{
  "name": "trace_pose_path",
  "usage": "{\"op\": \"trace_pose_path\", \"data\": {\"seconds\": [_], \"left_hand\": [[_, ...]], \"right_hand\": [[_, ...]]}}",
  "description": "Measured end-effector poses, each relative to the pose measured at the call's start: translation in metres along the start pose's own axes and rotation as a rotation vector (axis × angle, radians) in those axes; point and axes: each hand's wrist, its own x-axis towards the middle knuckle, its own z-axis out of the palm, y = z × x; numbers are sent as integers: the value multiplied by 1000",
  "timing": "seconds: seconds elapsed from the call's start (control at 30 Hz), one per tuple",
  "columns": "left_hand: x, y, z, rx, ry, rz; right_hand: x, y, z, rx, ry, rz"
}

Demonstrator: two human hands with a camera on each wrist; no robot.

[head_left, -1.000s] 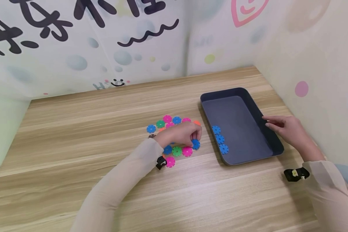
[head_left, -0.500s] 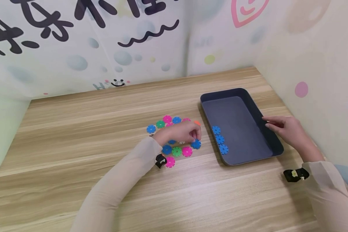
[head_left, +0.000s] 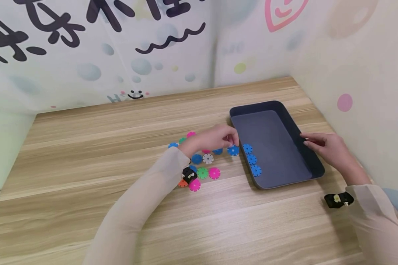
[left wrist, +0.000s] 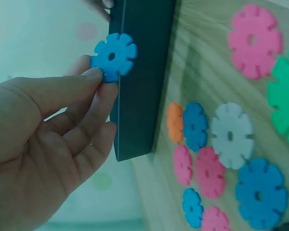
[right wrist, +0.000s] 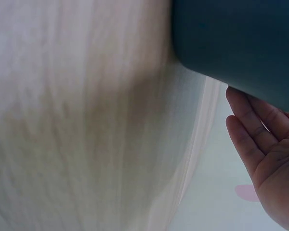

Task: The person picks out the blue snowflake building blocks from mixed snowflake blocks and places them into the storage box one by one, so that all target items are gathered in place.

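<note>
My left hand [head_left: 213, 138] pinches a blue snowflake disc [head_left: 233, 150] between thumb and fingertips, just left of the dark tray [head_left: 275, 143]. In the left wrist view the notched disc [left wrist: 112, 56] is held up in front of the tray's outer wall [left wrist: 144, 91]. Several blue discs [head_left: 251, 159] lie in a row inside, along the tray's left wall. At the right rim, my right hand [head_left: 333, 149] holds the tray edge; in the right wrist view its fingers [right wrist: 250, 125] are against the wall's outside, and the thumb is mostly hidden.
Loose discs lie left of the tray: a white one [head_left: 208, 158], a green one [head_left: 202, 173], a pink one [head_left: 214, 173] and several others, partly hidden under my left forearm. A wall [head_left: 358, 73] stands close on the right of the wooden table [head_left: 219, 228].
My left hand has lifted the blue disc from the group and moved it up and right toward the tray. The right hand and the tray have stayed in place.
</note>
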Motion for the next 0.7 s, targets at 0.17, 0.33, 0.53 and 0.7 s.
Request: {"op": "trace_pose_path", "data": {"seconds": [0.17, 0.33, 0.53, 0.7], "left_hand": [[12, 4, -4, -9, 43, 7], [26, 2, -6, 1, 73, 10], [41, -1, -9, 11, 84, 1], [48, 0, -11, 6, 73, -17]], "right_hand": [[0, 0, 0, 4, -5, -9], [0, 0, 0, -1, -1, -10], [1, 1, 0, -16, 13, -2], [1, 1, 1, -21, 15, -7]]}}
